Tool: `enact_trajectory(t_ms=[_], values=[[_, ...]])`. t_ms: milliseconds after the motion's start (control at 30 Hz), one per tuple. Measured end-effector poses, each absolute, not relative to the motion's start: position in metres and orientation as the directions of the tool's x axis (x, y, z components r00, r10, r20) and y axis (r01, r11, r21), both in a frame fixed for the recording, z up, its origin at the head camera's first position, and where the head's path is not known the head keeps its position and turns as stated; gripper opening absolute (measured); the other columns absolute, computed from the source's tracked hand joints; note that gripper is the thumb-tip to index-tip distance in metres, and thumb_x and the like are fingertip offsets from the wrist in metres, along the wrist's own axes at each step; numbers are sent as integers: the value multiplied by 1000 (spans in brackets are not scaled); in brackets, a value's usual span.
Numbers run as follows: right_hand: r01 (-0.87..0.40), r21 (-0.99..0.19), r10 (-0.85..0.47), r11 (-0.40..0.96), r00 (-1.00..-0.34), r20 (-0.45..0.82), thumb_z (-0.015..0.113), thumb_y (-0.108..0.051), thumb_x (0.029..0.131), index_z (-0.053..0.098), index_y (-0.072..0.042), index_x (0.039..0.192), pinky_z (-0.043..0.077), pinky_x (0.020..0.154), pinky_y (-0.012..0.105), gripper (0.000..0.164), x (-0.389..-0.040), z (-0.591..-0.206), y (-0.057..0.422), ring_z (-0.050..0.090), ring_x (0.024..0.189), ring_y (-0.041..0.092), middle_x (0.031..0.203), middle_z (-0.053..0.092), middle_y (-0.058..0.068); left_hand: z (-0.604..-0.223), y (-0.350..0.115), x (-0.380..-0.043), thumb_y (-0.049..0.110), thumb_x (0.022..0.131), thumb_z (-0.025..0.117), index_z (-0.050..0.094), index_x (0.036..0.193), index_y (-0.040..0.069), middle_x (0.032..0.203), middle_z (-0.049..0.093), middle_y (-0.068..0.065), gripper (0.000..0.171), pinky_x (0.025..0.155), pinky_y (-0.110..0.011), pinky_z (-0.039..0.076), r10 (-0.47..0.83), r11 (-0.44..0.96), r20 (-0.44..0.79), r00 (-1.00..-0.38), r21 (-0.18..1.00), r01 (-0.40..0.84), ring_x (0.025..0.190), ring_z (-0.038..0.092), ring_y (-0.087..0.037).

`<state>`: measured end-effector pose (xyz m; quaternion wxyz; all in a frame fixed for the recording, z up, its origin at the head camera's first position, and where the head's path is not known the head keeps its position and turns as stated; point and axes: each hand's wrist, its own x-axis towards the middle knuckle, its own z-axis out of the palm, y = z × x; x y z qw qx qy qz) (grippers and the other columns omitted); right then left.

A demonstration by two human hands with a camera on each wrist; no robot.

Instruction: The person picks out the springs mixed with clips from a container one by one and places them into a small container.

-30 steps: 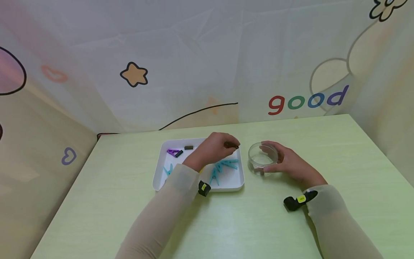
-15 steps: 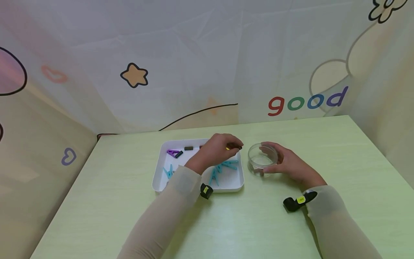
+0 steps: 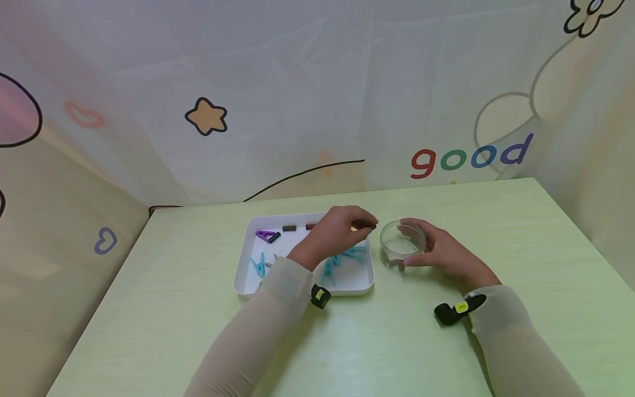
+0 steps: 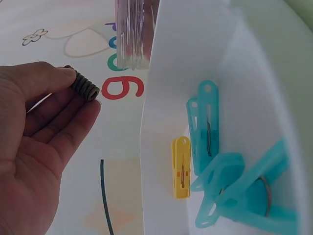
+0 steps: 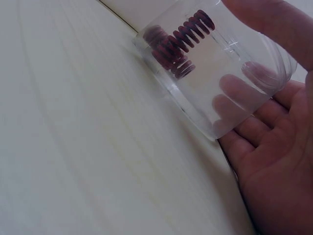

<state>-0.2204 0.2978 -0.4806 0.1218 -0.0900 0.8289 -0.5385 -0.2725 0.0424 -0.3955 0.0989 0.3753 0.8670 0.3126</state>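
My left hand (image 3: 339, 231) pinches a dark coil spring (image 4: 84, 86) between thumb and fingertips, over the right edge of the white tray (image 3: 241, 278). Just right of it stands a clear, open-topped jar (image 3: 388, 247), and my right hand (image 3: 448, 256) grips its far side with thumb and fingers curved round the wall. Through the clear wall, the right wrist view shows dark red coil springs (image 5: 183, 34) lying in the jar. Teal clothespins (image 4: 208, 127) and a yellow clothespin (image 4: 181, 169) lie in the tray below my left hand.
At the tray's left side are a purple clothespin (image 3: 264, 235), dark springs (image 3: 289, 227) and a teal clothespin (image 3: 258, 266). A reddish spring (image 3: 310, 226) shows partly behind my left hand. The pale green table (image 3: 149, 309) meets a printed backdrop (image 3: 297, 110).
My left hand has moved a little right with the spring, closer to the jar, uncovering the reddish spring in the tray. My right hand and the jar have stayed in place.
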Motion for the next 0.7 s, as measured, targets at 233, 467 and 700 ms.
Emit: enact_trajectory(t_ms=[233, 467, 700], values=[[-39, -916, -292, 400, -953, -87, 82, -35, 76, 34, -26, 147, 25, 115, 60, 86, -221, -481, 299, 31, 143, 34, 152, 41, 9, -395, 47, -269, 14, 96, 59, 69, 117, 10, 113, 69, -1, 24, 92, -29, 53, 708, 522, 61, -704, 627, 578, 99, 64, -11], [-32, -916, -283, 400, -955, -91, 81, -35, 76, 35, -27, 147, 25, 115, 60, 85, -220, -482, 298, 31, 143, 34, 152, 41, 8, -396, 52, -265, 14, 95, 61, 69, 116, 7, 112, 70, -3, 24, 93, -32, 54, 720, 486, 99, -687, 634, 602, 99, 65, -13], [-30, -913, -279, 408, -956, -93, 81, -34, 77, 34, -26, 148, 24, 114, 62, 85, -221, -482, 299, 29, 144, 33, 153, 39, 7, -398, 58, -262, 16, 94, 62, 69, 115, 10, 112, 70, 0, 22, 91, -20, 52, 723, 474, 125, -680, 625, 620, 98, 65, -10]])
